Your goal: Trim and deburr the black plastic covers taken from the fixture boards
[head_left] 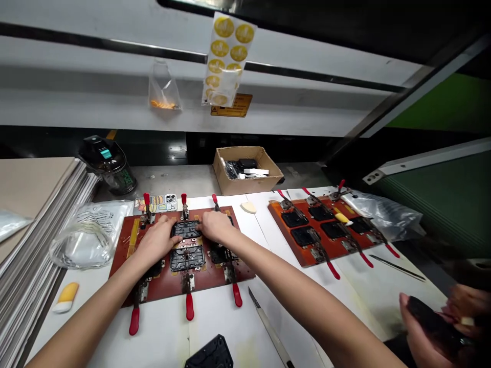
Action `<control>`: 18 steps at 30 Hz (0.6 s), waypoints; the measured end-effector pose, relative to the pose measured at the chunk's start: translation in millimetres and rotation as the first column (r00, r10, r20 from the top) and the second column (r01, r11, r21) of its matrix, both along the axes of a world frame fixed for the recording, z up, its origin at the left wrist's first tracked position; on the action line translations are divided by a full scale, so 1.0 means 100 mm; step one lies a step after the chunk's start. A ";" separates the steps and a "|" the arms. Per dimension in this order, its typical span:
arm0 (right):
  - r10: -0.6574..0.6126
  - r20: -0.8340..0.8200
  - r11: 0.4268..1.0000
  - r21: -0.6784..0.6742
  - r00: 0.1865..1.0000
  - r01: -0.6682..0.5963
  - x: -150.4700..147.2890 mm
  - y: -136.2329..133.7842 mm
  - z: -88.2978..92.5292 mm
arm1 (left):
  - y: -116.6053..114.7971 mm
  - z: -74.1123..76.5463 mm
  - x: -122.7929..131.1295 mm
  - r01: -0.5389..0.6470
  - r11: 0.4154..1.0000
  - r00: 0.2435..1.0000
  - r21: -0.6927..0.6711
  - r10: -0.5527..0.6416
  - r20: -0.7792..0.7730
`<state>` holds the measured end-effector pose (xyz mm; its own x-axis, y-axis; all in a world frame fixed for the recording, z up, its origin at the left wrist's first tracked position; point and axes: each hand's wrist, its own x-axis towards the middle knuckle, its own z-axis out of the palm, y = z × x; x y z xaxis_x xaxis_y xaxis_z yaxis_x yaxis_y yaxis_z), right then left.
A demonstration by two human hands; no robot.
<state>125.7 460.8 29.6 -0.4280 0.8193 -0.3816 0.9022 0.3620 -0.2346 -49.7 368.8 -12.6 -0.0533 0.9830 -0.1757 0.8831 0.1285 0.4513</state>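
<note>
A red-brown fixture board (218, 278) with red-handled toggle clamps lies on the white table in front of me. Black moulded parts sit in its nests. My left hand (158, 239) and my right hand (217, 226) rest on either side of the upper middle black part (186, 229), fingers curled down onto its edges and pressing it. Another black part (186, 258) sits in the nest just below. The fingertips are partly hidden by the part and clamps.
A second fixture board (305, 255) with black parts lies to the right. Another person's hands (433, 319) hold a dark part at the lower right. A cardboard box (247, 171) stands behind, stacked sheets (38, 225) left, a metal blade (270, 332) and a loose black part (210, 353) near me.
</note>
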 end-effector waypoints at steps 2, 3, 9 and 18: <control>-0.001 -0.030 0.998 0.060 1.000 0.003 -0.02 0.11 0.09 | 0.00 0.00 -0.02 0.028 1.000 0.999 0.000 -0.028 -0.019; 0.007 -0.060 0.996 0.093 0.998 -0.001 -0.04 0.18 0.14 | 0.01 0.00 -0.03 0.043 0.999 0.999 0.001 -0.043 -0.024; 0.199 -0.214 0.980 0.056 0.956 -0.191 -0.43 0.69 0.25 | 0.02 -0.02 -0.06 0.093 0.996 0.994 0.001 -0.093 -0.051; 0.092 -0.024 0.996 0.009 0.995 -0.092 -0.79 0.87 -0.21 | 0.04 -0.04 -0.09 0.095 0.995 0.993 -0.035 -0.097 -0.065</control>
